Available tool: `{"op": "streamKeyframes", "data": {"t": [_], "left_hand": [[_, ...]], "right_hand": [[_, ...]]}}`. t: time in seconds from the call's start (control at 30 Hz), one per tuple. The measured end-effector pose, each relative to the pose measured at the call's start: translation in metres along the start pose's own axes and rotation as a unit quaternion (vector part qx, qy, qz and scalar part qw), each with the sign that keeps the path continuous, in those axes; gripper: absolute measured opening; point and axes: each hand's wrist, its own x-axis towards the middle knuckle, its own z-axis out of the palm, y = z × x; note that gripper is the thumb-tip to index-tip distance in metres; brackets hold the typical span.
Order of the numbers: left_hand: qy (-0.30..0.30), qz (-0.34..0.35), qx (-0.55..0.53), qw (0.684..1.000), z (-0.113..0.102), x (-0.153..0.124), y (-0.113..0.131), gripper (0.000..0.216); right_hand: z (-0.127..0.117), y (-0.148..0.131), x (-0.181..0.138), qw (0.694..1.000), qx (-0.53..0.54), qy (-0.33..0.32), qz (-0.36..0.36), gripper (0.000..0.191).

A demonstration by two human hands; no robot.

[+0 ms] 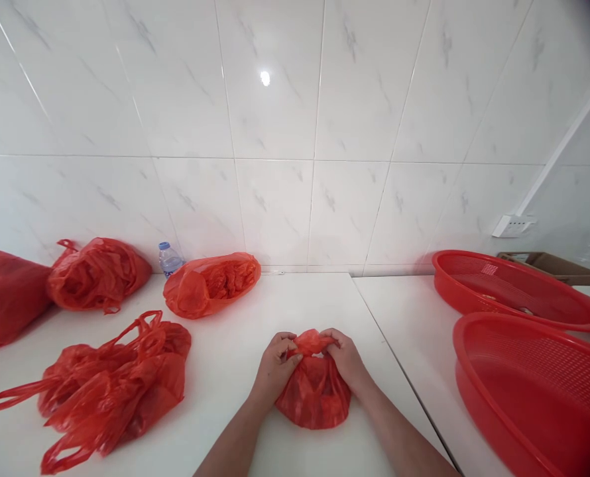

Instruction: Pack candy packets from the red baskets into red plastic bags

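Observation:
A small filled red plastic bag sits on the white counter in front of me. My left hand pinches the bag's gathered top from the left. From the right, my right hand grips the same bunched top. Both sets of fingers are closed on the plastic, with the two hands almost touching above the bag.
A pile of loose red bags lies at the left. More stuffed red bags and a water bottle stand by the tiled wall. Two red mesh baskets sit at the right.

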Motion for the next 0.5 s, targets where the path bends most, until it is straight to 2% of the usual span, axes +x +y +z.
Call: {"op": "streamKeyframes", "data": {"t": [0.1,0.17,0.33,0.5], "left_hand": [[0.024,-0.01,0.03,0.999,0.0,0.0,-0.002,0.008],[0.049,-0.007,0.048,0.998,-0.001,0.0,-0.002,0.009],[0.171,0.003,0.055,0.984,-0.01,0.0,0.002,0.008],[0.29,-0.021,0.014,0.957,-0.023,0.0,0.002,0.012]], "right_hand": [[-0.004,-0.004,-0.003,0.98,0.164,-0.082,0.072,0.022],[-0.007,-0.005,-0.004,0.959,0.25,-0.096,0.092,0.029],[-0.018,0.003,0.007,0.932,0.355,-0.042,0.055,0.021],[-0.043,0.007,0.021,0.928,0.37,0.026,0.031,0.023]]}}
